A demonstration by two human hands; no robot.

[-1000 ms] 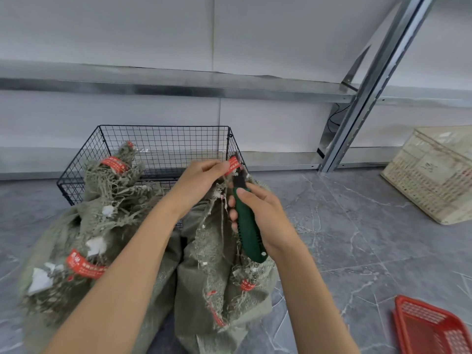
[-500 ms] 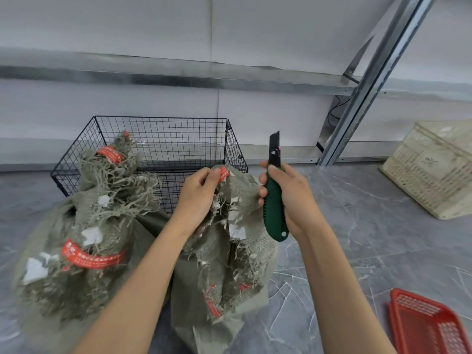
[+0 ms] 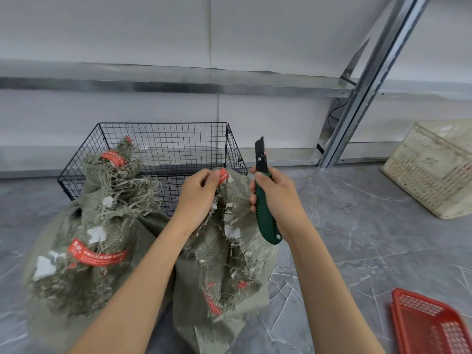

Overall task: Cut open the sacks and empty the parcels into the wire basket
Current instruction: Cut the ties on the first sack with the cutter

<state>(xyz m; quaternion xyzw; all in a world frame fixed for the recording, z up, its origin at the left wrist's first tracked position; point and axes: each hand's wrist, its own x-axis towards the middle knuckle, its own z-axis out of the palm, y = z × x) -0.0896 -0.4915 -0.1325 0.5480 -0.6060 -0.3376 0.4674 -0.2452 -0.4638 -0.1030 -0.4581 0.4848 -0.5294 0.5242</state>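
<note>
Two frayed grey-green woven sacks stand on the floor in front of a black wire basket (image 3: pixel 163 139). The left sack (image 3: pixel 84 241) is bound with red tape. My left hand (image 3: pixel 198 198) pinches the bunched top of the right sack (image 3: pixel 229 254) by its red tape. Beside that top, my right hand (image 3: pixel 277 200) grips a green utility knife (image 3: pixel 264 200) upright, its black blade pointing up and clear of the sack. No parcels show.
A metal shelving frame (image 3: pixel 370 80) runs along the white wall behind the basket. A beige plastic crate (image 3: pixel 434 167) lies at the far right. A red plastic tray (image 3: pixel 431 323) sits at the bottom right on the grey marble floor.
My right hand has drawn the knife away from the sack top and raised it upright to the right. My left hand keeps its pinch on the sack top.
</note>
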